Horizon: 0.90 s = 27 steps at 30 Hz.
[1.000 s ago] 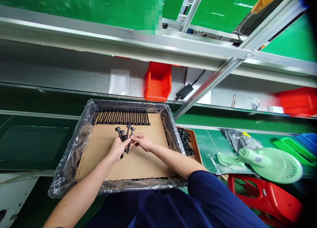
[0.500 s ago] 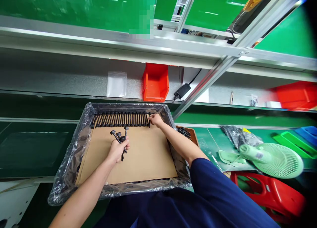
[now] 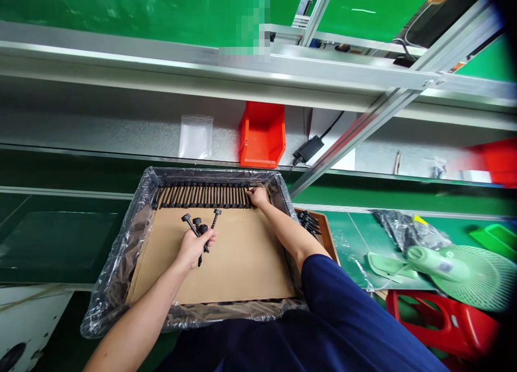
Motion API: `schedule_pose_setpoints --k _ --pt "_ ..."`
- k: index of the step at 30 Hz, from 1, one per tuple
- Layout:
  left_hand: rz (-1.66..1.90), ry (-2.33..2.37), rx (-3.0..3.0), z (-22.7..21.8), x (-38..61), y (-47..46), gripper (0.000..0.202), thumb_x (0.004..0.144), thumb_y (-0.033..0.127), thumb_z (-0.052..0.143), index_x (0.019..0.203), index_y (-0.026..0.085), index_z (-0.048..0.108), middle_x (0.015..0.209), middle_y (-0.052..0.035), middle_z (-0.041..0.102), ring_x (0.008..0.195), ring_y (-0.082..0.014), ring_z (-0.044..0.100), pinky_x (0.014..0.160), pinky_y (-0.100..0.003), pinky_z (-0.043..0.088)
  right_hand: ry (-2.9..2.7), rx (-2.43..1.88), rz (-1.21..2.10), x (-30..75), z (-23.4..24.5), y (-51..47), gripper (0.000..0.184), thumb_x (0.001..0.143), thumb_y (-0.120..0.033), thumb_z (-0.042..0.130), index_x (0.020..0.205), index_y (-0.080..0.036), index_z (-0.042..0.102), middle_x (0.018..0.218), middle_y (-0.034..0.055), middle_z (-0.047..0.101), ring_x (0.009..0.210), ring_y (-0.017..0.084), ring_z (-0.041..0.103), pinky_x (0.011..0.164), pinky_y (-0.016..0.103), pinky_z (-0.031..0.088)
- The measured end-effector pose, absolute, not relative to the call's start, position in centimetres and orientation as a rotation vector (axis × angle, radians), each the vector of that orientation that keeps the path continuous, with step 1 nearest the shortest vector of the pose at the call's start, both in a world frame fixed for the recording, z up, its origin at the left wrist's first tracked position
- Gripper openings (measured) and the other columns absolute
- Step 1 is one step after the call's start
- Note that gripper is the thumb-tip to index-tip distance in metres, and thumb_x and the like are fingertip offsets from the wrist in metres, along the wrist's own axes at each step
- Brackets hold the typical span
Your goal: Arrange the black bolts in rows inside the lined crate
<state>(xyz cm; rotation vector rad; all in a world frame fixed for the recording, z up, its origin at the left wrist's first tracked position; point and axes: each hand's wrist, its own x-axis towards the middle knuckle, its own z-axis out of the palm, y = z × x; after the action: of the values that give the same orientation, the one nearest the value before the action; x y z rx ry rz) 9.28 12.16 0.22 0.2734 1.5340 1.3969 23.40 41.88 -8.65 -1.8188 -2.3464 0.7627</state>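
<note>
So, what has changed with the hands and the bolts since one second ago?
The right hand moved from beside the left hand to the far row of bolts, and its fingers now touch the row's right end. The left hand kept hold of its bundle of bolts; the lined tray stayed.

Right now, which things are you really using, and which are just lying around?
In use: left hand holding a bunch of black bolts; right hand touching the lined-up row of black bolts; brown cardboard sheet.
Lying about: red plastic bin; green plastic fan; red plastic stool.
</note>
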Motion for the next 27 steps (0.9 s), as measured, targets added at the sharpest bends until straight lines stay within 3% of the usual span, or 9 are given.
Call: schedule_pose_setpoints --k 8,13,16,19,22,24,27 --pt "1.407 1.512 0.330 0.2 9.7 12.0 0.052 0.056 0.044 0.083 0.089 0.009 0.062 0.075 -0.0086 0.070 0.054 -0.0089 0.055 0.051 -0.022 0.044 -2.212 -1.775 0.856 23.3 -7.7 41.2 0.023 0.089 -0.025 0.057 0.092 -0.011 0.074 0.095 0.0163 0.072 0.091 0.025 0.066 0.080 0.028 0.046" --pt "1.436 1.516 0.303 0.3 9.8 12.1 0.056 0.054 0.046 0.083 0.092 0.010 0.062 0.062 0.0005 0.061 0.052 -0.0092 0.054 0.051 -0.022 0.043 -2.067 -1.672 1.015 23.5 -6.2 38.3 0.028 0.092 -0.029 0.050 0.092 -0.010 0.070 0.091 0.0132 0.070 0.085 0.021 0.065 0.071 0.026 0.048" --pt "1.424 1.510 0.290 0.2 9.9 12.1 0.057 0.055 0.047 0.082 0.094 0.011 0.061 0.060 0.0016 0.060 0.051 -0.0091 0.054 0.049 -0.021 0.042 -1.976 -1.450 1.469 22.9 -5.2 34.1 0.043 0.095 -0.048 0.041 0.095 -0.013 0.068 0.075 0.0055 0.068 0.058 0.013 0.059 0.051 0.021 0.045" --pt "1.389 1.499 0.363 0.0 10.1 12.0 0.055 0.056 0.045 0.083 0.093 0.010 0.062 0.060 0.0010 0.060 0.052 -0.0092 0.054 0.050 -0.021 0.043 -1.655 -1.025 2.299 22.1 -3.7 29.6 0.058 0.093 -0.061 0.033 0.099 -0.014 0.066 0.062 0.0020 0.062 0.044 0.010 0.050 0.039 0.020 0.038" --pt "1.312 1.484 0.448 -0.1 10.3 11.9 0.055 0.057 0.044 0.083 0.094 0.008 0.065 0.061 -0.0002 0.060 0.053 -0.0094 0.053 0.050 -0.022 0.043 -1.569 -0.864 2.613 22.0 -1.8 27.1 0.047 0.088 -0.055 0.051 0.091 -0.012 0.067 0.056 0.0015 0.061 0.040 0.009 0.048 0.036 0.019 0.035" --pt "1.287 1.470 0.455 0.0 10.3 11.8 0.056 0.057 0.044 0.083 0.096 0.007 0.066 0.064 -0.0018 0.062 0.055 -0.0097 0.055 0.050 -0.022 0.044 -1.662 -0.849 2.605 22.7 -0.6 27.3 0.035 0.082 -0.044 0.064 0.084 -0.010 0.068 0.057 0.0024 0.063 0.040 0.008 0.048 0.035 0.018 0.034" --pt "1.343 1.456 0.394 0.3 10.0 11.9 0.055 0.059 0.042 0.083 0.097 0.007 0.065 0.066 -0.0027 0.063 0.056 -0.0096 0.057 0.052 -0.021 0.045 -1.724 -0.899 2.456 24.7 0.3 29.9 0.025 0.075 -0.034 0.068 0.081 -0.009 0.068 0.058 0.0025 0.063 0.040 0.007 0.045 0.035 0.018 0.031"
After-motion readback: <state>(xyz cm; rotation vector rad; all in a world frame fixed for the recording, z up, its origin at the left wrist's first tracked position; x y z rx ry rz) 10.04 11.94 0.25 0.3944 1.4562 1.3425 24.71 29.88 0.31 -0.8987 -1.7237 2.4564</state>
